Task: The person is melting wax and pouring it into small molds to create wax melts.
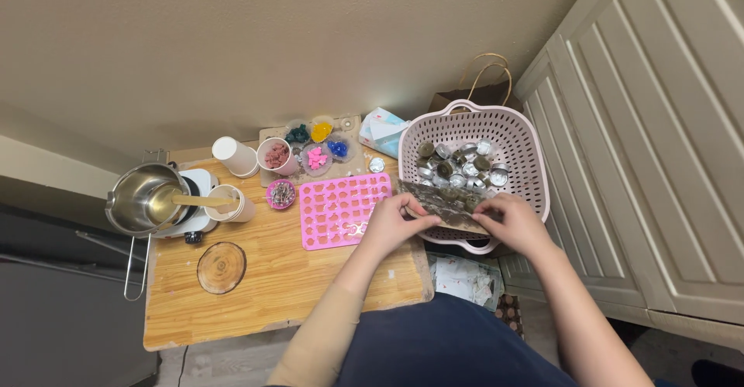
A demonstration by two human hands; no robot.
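The left hand (394,220) and the right hand (508,218) both pinch the ends of a flat dark tray (444,204), tilted over the rim of a pink perforated plastic basket (527,143). Many small round metal cups (461,164) already lie inside the basket; a few remain on the tray, so the emptying seems nearly finished. Beside it, a pink silicone mould (341,209) rests on the wooden table (256,302).

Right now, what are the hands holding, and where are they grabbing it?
Both hands hold one flat dark tray over the pink basket: the left hand grips its left end, the right hand its right end.
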